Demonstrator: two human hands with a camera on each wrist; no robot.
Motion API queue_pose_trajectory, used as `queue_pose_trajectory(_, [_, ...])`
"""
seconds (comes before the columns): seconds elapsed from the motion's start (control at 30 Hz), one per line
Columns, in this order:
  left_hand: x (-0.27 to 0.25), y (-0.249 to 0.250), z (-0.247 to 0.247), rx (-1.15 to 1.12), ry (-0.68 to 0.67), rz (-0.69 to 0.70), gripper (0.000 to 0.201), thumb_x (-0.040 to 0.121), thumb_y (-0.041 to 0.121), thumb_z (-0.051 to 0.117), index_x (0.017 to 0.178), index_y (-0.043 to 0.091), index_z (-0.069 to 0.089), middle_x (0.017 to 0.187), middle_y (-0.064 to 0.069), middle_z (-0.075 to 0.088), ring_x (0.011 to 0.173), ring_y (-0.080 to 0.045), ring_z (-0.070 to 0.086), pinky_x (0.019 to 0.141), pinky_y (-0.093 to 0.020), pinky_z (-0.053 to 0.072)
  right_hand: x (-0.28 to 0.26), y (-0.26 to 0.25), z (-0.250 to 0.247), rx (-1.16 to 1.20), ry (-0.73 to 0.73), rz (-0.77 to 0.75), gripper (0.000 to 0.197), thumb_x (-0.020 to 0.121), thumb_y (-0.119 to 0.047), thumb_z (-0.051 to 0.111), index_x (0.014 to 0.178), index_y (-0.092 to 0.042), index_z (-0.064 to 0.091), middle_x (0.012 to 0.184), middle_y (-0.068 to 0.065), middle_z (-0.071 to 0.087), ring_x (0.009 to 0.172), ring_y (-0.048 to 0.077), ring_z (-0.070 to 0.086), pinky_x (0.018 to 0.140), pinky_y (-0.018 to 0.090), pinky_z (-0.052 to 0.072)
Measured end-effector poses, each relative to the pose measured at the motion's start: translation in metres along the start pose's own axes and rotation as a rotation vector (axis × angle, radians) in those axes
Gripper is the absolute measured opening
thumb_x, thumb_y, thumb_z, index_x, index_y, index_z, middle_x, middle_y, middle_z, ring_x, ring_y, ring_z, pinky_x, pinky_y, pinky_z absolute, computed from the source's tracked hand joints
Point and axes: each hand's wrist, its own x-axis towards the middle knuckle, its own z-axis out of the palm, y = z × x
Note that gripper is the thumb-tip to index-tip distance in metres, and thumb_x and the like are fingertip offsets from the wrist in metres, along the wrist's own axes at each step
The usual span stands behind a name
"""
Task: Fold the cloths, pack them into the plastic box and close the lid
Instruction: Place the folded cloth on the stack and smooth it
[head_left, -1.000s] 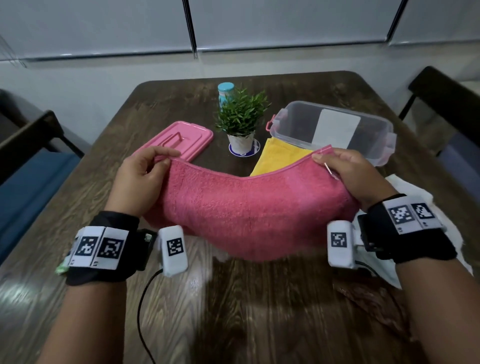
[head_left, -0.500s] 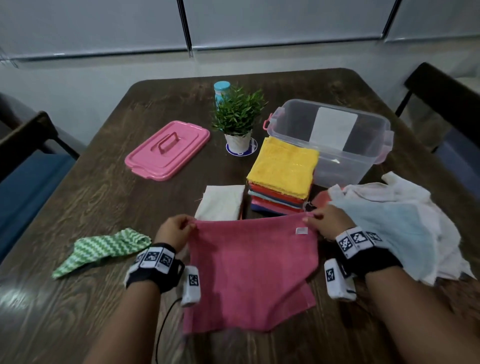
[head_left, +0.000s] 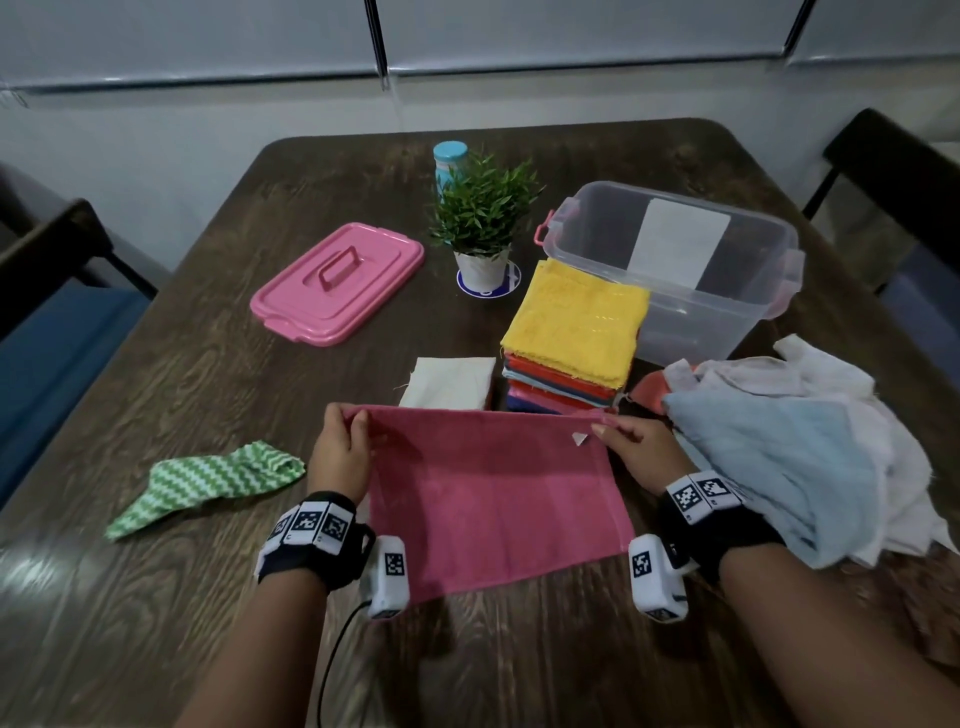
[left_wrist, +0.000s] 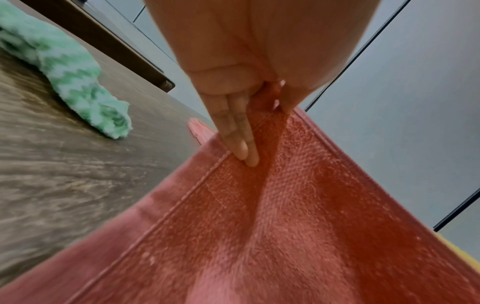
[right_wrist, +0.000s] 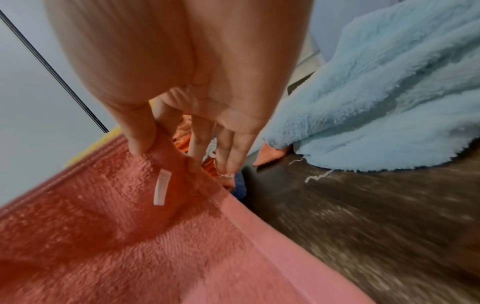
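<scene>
Pink terry cloth (head_left: 493, 493): I have it spread between both hands over the near middle of the worktop (head_left: 208, 395), far edge held taut, near edge draped toward me. Looped pile, stitched hem along the borders. A small white tag (right_wrist: 162, 188) sits near the far right corner; no writing legible on it.

My left hand (head_left: 340, 454) pinches the far left corner, thumb against two fingers (left_wrist: 242, 142) laid along the hem. My right hand (head_left: 636, 452) pinches the far right corner between thumb and forefinger; its other fingers hang loosely extended.

Just beyond the cloth: a folded cream cloth (head_left: 449, 383), and right of it a stack of folded cloths (head_left: 569, 358) topped by a yellow one, reds and blues beneath. The stack stands against the clear plastic box (head_left: 675, 270), which is open, has pink side latches and carries a blank white label on its wall; I see no cloths inside. The pink lid (head_left: 337, 283) lies handle-up at far left, well apart from the box.

Right of my hand: a heap of unfolded cloths (head_left: 810, 457), pale blue fleece on top, white ones under it. A green zigzag cloth (head_left: 208, 480) lies crumpled at left.

A small potted plant (head_left: 480, 223) sits on a blue-and-white coaster, print unreadable. A blue-capped bottle (head_left: 449, 161) stands behind it.
</scene>
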Motion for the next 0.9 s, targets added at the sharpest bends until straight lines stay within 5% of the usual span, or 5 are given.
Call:
queue_pose_trajectory(0.23, [-0.005, -0.033, 0.008, -0.042, -0.098, -0.039, 0.020, 0.088, 0.044, 0.046, 0.084, 0.026, 0.051, 0.080, -0.004, 0.064, 0.076, -0.029, 0.064, 0.076, -0.053, 0.054, -0.005, 0.018, 0.005, 0.029, -0.020, 0.117, 0.021, 0.095, -0.023, 0.059, 0.081, -0.033, 0.070, 0.089, -0.002, 0.073, 0.090, 0.024, 0.069, 0.091, 0.046, 0.052])
queue_pose_trajectory(0.47, [-0.015, -0.028, 0.007, 0.121, 0.000, 0.053, 0.009, 0.093, 0.020, 0.059, 0.090, 0.013, 0.064, 0.093, -0.009, 0.044, 0.071, -0.010, 0.045, 0.073, -0.028, 0.038, -0.011, 0.018, 0.004, 0.039, -0.017, 0.159, 0.014, 0.097, -0.015, 0.055, 0.092, -0.024, 0.066, 0.061, 0.002, 0.061, 0.049, 0.013, 0.063, 0.049, 0.020, 0.049])
queue_pose_trajectory(0.6, [-0.019, -0.034, 0.004, 0.037, -0.001, 0.045, 0.014, 0.094, 0.022, 0.058, 0.080, 0.020, 0.061, 0.063, 0.003, 0.055, 0.061, -0.015, 0.051, 0.057, -0.028, 0.037, -0.010, 0.019, 0.006, 0.091, -0.021, 0.196, 0.019, 0.096, -0.006, 0.052, 0.092, -0.018, 0.066, 0.071, -0.004, 0.071, 0.069, 0.017, 0.067, 0.064, 0.030, 0.053])
queue_pose_trajectory(0.73, [-0.023, -0.057, 0.009, -0.023, -0.122, -0.070, 0.017, 0.093, 0.040, 0.050, 0.081, 0.032, 0.059, 0.071, 0.000, 0.066, 0.069, -0.027, 0.066, 0.067, -0.043, 0.053, -0.010, 0.020, 0.011, -0.146, -0.110, 0.138, 0.018, 0.096, -0.016, 0.053, 0.090, -0.025, 0.068, 0.096, -0.003, 0.069, 0.091, 0.019, 0.066, 0.083, 0.037, 0.053])
queue_pose_trajectory(0.9, [-0.044, -0.055, 0.020, 0.056, -0.250, -0.183, 0.014, 0.100, 0.017, 0.045, 0.086, 0.018, 0.047, 0.086, -0.005, 0.059, 0.085, -0.026, 0.057, 0.068, -0.030, 0.035, -0.017, 0.039, 0.021, -0.404, -0.231, 0.201, 0.024, 0.101, -0.020, 0.039, 0.110, -0.014, 0.061, 0.113, 0.009, 0.066, 0.101, 0.025, 0.064, 0.093, 0.043, 0.049])
